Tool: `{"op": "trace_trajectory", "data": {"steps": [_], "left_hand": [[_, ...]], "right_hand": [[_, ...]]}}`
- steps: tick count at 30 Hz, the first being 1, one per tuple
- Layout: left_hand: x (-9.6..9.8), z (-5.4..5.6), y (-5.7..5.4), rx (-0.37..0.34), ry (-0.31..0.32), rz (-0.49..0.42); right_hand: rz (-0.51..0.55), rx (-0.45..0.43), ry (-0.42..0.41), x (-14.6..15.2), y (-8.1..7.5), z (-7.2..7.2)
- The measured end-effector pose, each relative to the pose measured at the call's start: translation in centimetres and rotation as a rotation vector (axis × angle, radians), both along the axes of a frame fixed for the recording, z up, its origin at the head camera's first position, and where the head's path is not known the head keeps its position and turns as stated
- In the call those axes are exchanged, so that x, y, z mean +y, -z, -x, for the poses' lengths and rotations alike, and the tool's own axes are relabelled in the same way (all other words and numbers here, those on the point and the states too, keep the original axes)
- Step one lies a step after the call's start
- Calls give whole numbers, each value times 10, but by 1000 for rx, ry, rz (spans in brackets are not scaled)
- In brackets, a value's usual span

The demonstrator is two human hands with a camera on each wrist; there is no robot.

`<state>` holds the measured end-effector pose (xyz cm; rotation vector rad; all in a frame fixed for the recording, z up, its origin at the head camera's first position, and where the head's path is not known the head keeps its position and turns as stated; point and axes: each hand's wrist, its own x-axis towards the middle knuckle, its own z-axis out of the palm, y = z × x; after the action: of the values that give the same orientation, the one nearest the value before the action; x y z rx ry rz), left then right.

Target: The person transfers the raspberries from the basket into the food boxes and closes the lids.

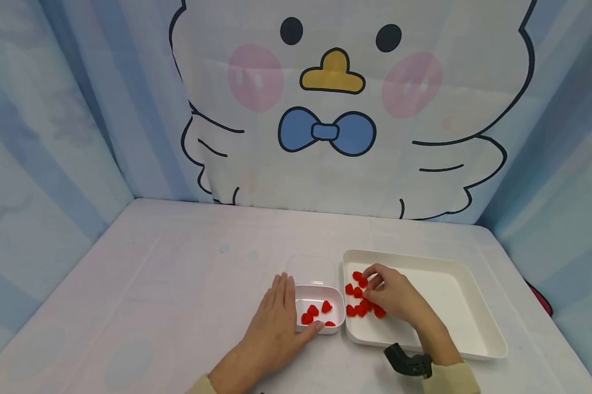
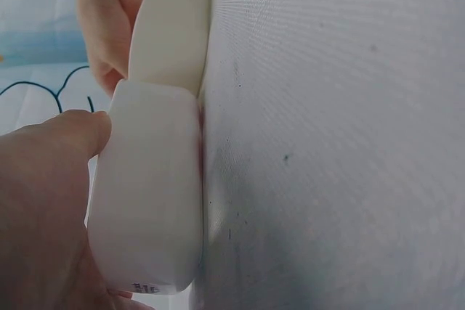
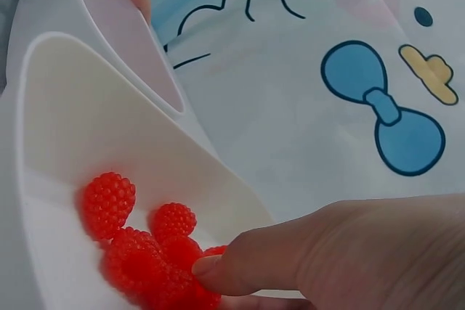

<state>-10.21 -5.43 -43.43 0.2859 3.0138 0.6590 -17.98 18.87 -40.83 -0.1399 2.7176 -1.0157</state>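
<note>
A small white box [image 1: 342, 306] with several red raspberries [image 1: 313, 310] inside stands at the middle front in the head view. My left hand [image 1: 273, 323] lies along its left side with straight fingers, the thumb at its front rim. Against the box's right side sits a wide white tray [image 1: 438, 273], with more raspberries [image 1: 358, 293] gathered at its left end. My right hand [image 1: 394, 290] reaches into the tray over these, thumb and forefinger apart. In the right wrist view the thumb tip touches the bumpy raspberries [image 3: 134, 259]; no raspberry shows held between the fingers.
A clear lid [image 1: 311, 270] lies behind the box. A black strap [image 1: 409, 362] circles the right wrist near the tray's front edge. Behind the table [image 1: 177, 284] hangs a cartoon-printed curtain [image 1: 325, 180], with blue cloth on both sides.
</note>
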Motion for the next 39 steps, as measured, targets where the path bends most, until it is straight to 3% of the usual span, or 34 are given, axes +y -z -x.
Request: {"op": "trace_trajectory", "data": {"steps": [19, 39], "left_hand": [[-2, 1, 2, -1, 15, -16], [-3, 0, 1, 0, 12, -9]], "right_hand": [[-28, 45, 5, 4, -2, 1], [14, 68, 12, 5, -10, -2]]}}
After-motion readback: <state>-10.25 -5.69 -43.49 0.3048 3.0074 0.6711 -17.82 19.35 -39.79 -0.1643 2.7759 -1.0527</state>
